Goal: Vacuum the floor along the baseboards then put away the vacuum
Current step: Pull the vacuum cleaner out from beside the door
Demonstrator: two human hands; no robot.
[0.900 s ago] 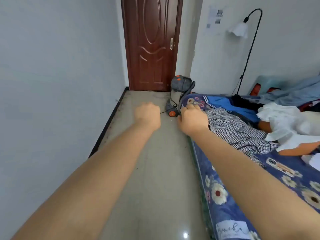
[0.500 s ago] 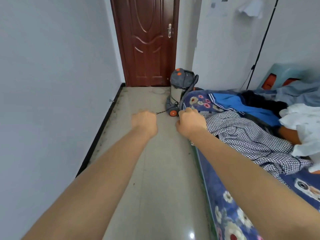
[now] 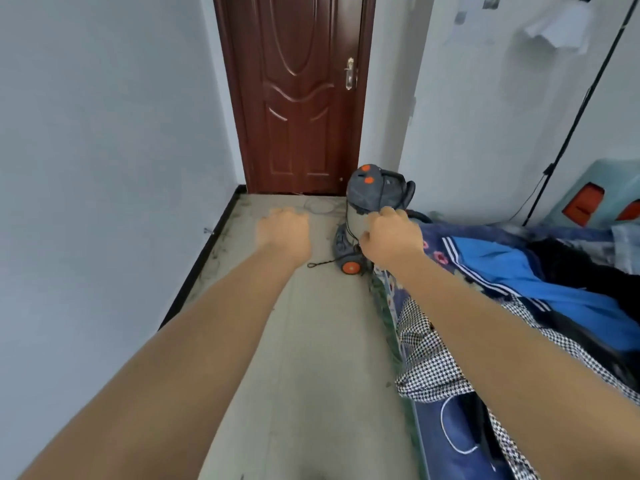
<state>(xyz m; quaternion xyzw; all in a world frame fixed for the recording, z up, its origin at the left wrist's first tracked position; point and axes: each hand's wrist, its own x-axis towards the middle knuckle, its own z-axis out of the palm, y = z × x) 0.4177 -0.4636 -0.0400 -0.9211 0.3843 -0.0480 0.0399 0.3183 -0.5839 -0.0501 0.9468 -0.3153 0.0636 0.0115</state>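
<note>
Head view:
Left hand: the left hand (image 3: 284, 230) reaches forward over the floor with its fingers curled under into a fist; nothing shows in it.
Right hand: the right hand (image 3: 391, 235) is stretched forward at about 1 o'clock of the left one, fingers curled; whether it pinches the thin black cord that runs past it I cannot tell.
Vacuum: the grey canister vacuum with a steel drum, orange buttons and orange wheels (image 3: 367, 209) stands upright on the floor at 12 o'clock of the right hand, partly hidden behind it, near the door and just beside the corner of the bed.
Cord: a thin black cord with a small loop at its end (image 3: 320, 264) lies on the floor at 9 o'clock of the vacuum's orange wheel.
Floor: the pale glossy tiled floor (image 3: 311, 358) runs between wall and bed, with dust and hair along its left edge.
Baseboard: the black baseboard strip (image 3: 204, 254) follows the foot of the left wall at 9 o'clock of the hands.
Door: a dark brown panelled wooden door (image 3: 298, 95), closed, at 12 o'clock.
Bed: a blue flowered mattress (image 3: 433, 427) at 3 o'clock, strewn with a checked black-and-white cloth (image 3: 429, 362) and a bright blue garment with white stripes (image 3: 526, 271).
</note>
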